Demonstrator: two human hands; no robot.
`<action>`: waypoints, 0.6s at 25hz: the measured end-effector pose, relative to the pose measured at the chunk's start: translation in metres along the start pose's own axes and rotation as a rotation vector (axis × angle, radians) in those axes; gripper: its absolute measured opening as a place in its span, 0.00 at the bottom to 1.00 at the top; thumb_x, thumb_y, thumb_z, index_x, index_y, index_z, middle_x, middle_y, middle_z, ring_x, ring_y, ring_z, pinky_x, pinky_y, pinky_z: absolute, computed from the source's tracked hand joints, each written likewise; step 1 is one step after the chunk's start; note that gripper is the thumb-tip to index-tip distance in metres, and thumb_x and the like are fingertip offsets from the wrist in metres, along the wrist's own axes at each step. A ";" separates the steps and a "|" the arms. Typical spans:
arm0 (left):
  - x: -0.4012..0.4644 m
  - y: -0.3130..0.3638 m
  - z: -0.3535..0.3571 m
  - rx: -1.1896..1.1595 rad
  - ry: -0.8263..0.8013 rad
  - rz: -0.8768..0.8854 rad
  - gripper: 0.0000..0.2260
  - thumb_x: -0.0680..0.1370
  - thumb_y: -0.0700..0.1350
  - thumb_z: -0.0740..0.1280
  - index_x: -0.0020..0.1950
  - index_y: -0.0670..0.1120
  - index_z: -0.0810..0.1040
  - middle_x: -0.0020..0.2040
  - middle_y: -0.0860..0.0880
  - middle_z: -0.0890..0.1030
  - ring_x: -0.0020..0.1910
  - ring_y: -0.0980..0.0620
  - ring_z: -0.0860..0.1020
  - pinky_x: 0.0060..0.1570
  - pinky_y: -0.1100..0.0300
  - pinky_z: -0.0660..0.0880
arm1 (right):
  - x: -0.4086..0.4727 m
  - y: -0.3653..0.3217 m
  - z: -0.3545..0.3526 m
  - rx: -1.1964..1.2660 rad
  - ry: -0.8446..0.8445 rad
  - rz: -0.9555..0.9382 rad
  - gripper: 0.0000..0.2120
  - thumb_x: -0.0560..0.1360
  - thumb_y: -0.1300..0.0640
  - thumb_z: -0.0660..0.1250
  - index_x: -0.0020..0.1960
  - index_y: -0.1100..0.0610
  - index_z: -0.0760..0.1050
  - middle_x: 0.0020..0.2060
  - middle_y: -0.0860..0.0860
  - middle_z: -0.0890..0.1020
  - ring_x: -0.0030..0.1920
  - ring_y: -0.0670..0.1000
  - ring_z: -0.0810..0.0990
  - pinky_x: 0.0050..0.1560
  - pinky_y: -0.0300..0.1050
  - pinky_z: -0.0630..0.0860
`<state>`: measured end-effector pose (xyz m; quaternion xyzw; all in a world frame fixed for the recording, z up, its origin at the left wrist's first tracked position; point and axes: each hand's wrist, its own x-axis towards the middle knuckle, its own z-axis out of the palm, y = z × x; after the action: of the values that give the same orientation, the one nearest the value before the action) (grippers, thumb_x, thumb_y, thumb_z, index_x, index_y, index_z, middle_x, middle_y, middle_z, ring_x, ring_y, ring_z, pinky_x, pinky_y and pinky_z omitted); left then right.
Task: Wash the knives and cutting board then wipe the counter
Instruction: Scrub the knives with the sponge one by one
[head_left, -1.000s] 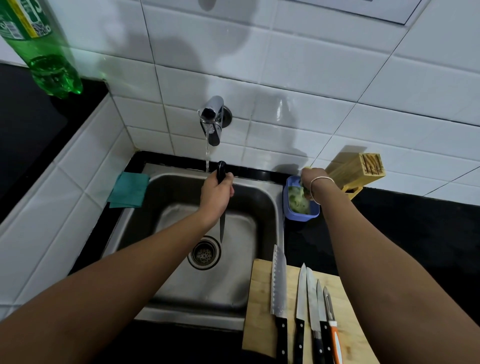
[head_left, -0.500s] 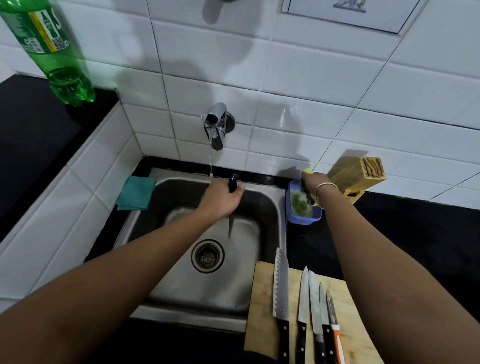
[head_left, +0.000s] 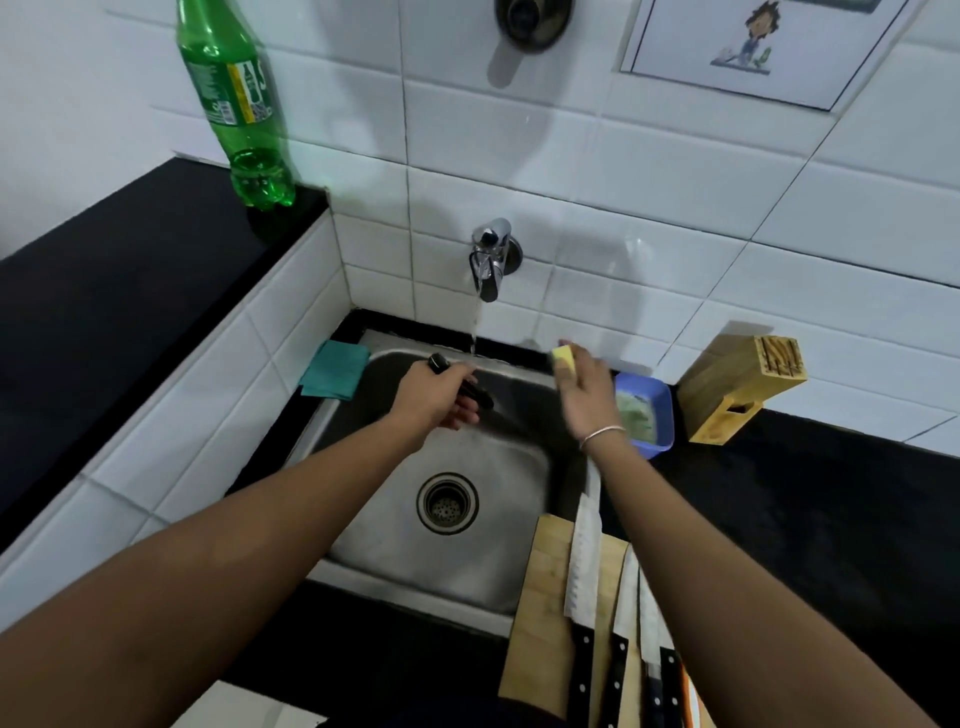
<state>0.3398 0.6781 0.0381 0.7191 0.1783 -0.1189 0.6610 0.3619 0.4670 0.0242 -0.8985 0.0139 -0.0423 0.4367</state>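
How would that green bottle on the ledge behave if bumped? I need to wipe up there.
The bottle is tall and narrow and stands close to the ledge corner, so it probably tips easily. It looks like thin plastic and mostly empty, so likely light. Once down, its round body could roll.

Right hand (head_left: 584, 387) has left the blue dish (head_left: 652, 415) — it now sits left of the dish, over the sink (head_left: 363, 519) edge, pinching a yellow sponge (head_left: 562, 357) at the fingertips; a second ago it was down in the dish. Left hand (head_left: 434, 397) has turned: the knife (head_left: 462, 387) it grips no longer hangs point-down under the hand but lies roughly level, black handle butt poking out on the hand's far-left side, blade end pointing toward the right hand — blade itself blurred. The two hands are nearer each other than before. Head camera has tilted up, more wall showing.
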 end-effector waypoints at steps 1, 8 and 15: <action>-0.004 -0.003 -0.005 -0.065 -0.031 0.026 0.14 0.81 0.47 0.64 0.54 0.35 0.81 0.36 0.38 0.84 0.31 0.45 0.83 0.26 0.60 0.74 | -0.015 -0.009 0.016 -0.046 -0.059 -0.119 0.19 0.83 0.51 0.57 0.73 0.54 0.70 0.61 0.60 0.74 0.62 0.56 0.70 0.63 0.42 0.63; -0.028 -0.025 -0.028 -0.224 -0.211 0.230 0.10 0.81 0.39 0.62 0.52 0.36 0.82 0.37 0.35 0.82 0.32 0.43 0.81 0.32 0.57 0.78 | -0.040 0.002 0.040 -0.268 -0.022 0.059 0.19 0.82 0.57 0.58 0.72 0.53 0.72 0.62 0.61 0.74 0.62 0.63 0.69 0.65 0.50 0.64; -0.040 -0.023 -0.036 -0.253 -0.249 0.349 0.11 0.82 0.38 0.61 0.53 0.36 0.83 0.38 0.35 0.82 0.34 0.43 0.81 0.33 0.57 0.80 | -0.054 -0.003 0.028 -0.270 0.068 -0.168 0.20 0.82 0.57 0.58 0.73 0.54 0.70 0.62 0.60 0.75 0.62 0.60 0.69 0.63 0.49 0.65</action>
<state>0.2918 0.7113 0.0374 0.6303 -0.0181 -0.0675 0.7732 0.3107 0.4944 0.0063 -0.9451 -0.0410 -0.1071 0.3061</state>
